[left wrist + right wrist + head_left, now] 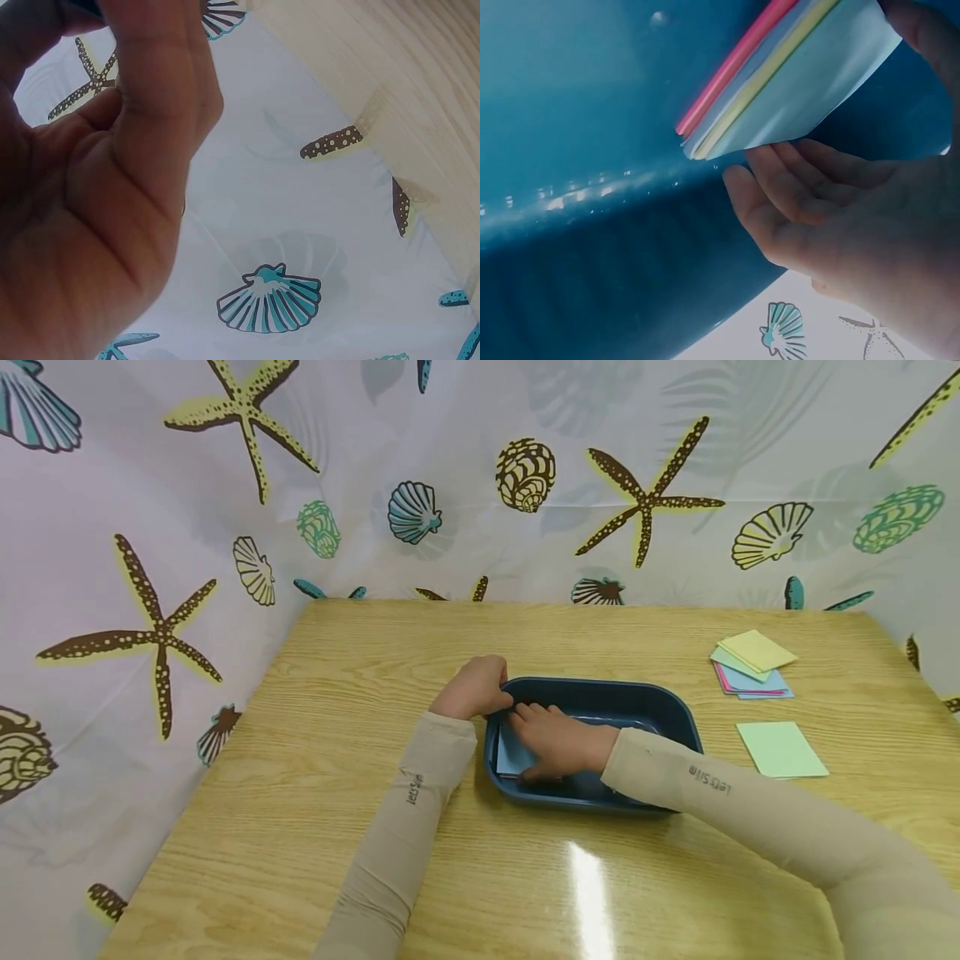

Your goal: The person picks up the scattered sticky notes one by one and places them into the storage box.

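Note:
A dark blue plastic bin (622, 693) stands on the wooden table. My left hand (474, 687) grips its rim at the back left corner; in the left wrist view, that hand (142, 150) has its fingers bent at the top edge. Inside the bin's left end, my right hand (562, 743) holds a stack of sticky notes (512, 752). Seen from the right wrist, the thumb is at one edge of the stack (802, 97) and the fingertips at another. Pink, blue, yellow and pale layers show along its side. The right hand covers part of the stack in the head view.
Right of the bin lies a loose pile of sticky notes (753, 664) in yellow, green, blue and pink. Nearer the front is a single pale green square (782, 749). A curtain (480, 552) printed with shells and starfish hangs behind the table (360, 677) and along its left side.

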{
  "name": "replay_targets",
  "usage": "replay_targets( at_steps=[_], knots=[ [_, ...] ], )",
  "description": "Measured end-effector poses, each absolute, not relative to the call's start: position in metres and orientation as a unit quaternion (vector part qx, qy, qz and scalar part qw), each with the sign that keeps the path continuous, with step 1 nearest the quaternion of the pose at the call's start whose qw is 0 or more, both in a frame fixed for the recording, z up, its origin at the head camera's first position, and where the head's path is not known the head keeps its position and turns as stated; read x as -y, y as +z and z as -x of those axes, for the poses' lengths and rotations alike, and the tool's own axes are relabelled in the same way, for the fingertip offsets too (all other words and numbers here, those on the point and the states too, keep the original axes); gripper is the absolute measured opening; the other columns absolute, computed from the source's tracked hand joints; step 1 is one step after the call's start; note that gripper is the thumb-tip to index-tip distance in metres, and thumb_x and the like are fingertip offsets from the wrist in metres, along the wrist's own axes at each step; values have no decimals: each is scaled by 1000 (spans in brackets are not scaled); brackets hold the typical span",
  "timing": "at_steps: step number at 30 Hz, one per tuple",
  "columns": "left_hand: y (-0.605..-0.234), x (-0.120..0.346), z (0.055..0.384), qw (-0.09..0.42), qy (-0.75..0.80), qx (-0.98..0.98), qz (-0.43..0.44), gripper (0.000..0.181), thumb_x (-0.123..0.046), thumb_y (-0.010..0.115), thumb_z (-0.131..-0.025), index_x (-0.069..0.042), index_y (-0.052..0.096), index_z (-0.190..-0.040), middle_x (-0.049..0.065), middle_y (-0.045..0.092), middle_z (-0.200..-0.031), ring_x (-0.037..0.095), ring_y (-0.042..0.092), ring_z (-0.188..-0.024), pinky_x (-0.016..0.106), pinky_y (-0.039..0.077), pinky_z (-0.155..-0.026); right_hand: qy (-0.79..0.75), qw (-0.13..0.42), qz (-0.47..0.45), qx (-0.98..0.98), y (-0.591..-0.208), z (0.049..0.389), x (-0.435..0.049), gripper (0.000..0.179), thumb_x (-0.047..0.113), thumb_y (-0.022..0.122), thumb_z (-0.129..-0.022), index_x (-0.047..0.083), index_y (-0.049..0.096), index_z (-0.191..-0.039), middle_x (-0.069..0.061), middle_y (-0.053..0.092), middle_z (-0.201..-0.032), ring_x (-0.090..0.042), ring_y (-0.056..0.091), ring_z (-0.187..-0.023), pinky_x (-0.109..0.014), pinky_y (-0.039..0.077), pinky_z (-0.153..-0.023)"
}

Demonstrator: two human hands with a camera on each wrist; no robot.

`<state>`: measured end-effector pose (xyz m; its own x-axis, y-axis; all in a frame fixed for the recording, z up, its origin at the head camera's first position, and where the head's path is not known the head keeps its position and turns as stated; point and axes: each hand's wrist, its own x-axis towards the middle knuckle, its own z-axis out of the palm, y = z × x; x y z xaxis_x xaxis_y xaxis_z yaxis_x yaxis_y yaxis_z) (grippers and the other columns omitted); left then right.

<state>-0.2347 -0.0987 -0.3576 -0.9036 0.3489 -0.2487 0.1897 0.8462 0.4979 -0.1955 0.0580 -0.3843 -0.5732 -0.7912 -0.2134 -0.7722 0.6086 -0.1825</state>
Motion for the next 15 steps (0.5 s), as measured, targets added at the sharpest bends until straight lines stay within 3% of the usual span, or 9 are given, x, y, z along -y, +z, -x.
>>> replay_targets(
  at_steps=[10, 15],
  knots=[
    [-359, 95, 236, 165, 231, -948, -145, 17, -4, 60, -88, -6, 46, -79, 4, 45, -69, 15, 45, -56, 26, 36, -53, -49, 120, 430, -893, -373, 189, -68, 72, 42, 73, -83, -6, 46, -130, -16, 51, -116, -28, 50, -97, -40, 43, -75],
    [-359, 95, 237, 165, 228, -949, -142, 13, -4, 61, -87, -5, 49, -81, 5, 50, -71, 16, 48, -57, 26, 38, -53, -130, 122, 396, -901, -350, 184, -85, 70, 37, 68, -89, -5, 41, -139, -17, 47, -131, -31, 49, -115, -46, 44, -92]
  ],
)
